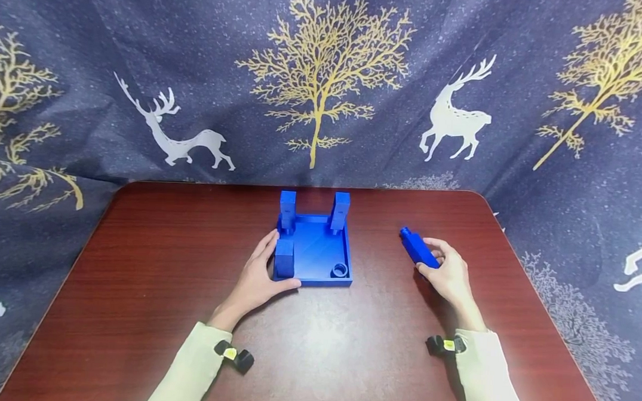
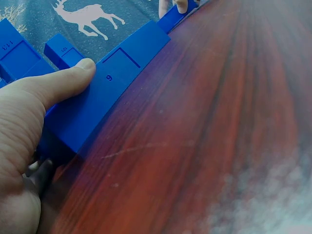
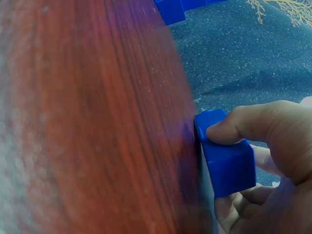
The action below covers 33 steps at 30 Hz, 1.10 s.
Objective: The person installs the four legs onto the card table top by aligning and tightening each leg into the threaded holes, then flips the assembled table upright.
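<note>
A square blue tray-like base [image 1: 319, 251] lies on the table, with blue square posts standing at its back left [image 1: 288, 208], back right [image 1: 340, 211] and front left [image 1: 284, 259] corners. At its front right corner is a round open socket [image 1: 339, 271]. My left hand [image 1: 255, 276] grips the base around the front left corner, thumb along the front wall and fingers on the left side. Off to the right, my right hand [image 1: 450, 275] holds a loose blue post [image 3: 229, 168] between thumb and fingers; its narrow round end points away, toward the back left.
The reddish-brown wooden table [image 1: 174, 242] extends around the base. Behind it hangs a dark blue cloth [image 1: 209, 46] printed with trees and deer. Each wrist wears a small black camera on a strap.
</note>
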Motion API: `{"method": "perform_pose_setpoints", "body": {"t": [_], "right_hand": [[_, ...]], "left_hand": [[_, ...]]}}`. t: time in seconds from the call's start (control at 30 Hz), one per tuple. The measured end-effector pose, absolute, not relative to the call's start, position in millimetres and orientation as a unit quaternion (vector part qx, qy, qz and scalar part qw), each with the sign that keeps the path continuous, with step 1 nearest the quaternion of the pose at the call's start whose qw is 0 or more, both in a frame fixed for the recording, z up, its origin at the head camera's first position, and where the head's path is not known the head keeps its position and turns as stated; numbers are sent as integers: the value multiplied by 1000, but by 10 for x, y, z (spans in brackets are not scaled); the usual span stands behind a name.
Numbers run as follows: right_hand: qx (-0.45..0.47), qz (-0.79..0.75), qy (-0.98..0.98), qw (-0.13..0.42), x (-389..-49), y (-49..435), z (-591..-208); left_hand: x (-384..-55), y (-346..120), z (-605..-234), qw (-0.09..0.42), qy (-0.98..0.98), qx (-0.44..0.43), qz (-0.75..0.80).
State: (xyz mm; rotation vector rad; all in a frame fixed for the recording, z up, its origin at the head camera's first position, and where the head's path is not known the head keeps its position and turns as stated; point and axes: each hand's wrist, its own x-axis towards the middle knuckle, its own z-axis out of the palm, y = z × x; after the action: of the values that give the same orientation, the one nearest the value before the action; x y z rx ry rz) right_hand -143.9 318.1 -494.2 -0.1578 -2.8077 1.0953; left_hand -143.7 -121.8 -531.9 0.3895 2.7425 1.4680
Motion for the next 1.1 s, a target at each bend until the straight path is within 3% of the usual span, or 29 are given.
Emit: {"method": "perform_pose_setpoints", "body": {"t": [0.37,0.6,1.1], "right_hand": [[-55,403,-896,178,-1444,3109,-4893],[5,474,-845,248,-1426,3001,-4736],[123,685,-669,262,-1347,2475,-4192]], "left_hand": [[-1421,-1224,-5336,5,876,121,467],[-1420,-1219,-5321,-3,875,126,467],[-1429,-1216,-5304,6,875,121,469]]}}
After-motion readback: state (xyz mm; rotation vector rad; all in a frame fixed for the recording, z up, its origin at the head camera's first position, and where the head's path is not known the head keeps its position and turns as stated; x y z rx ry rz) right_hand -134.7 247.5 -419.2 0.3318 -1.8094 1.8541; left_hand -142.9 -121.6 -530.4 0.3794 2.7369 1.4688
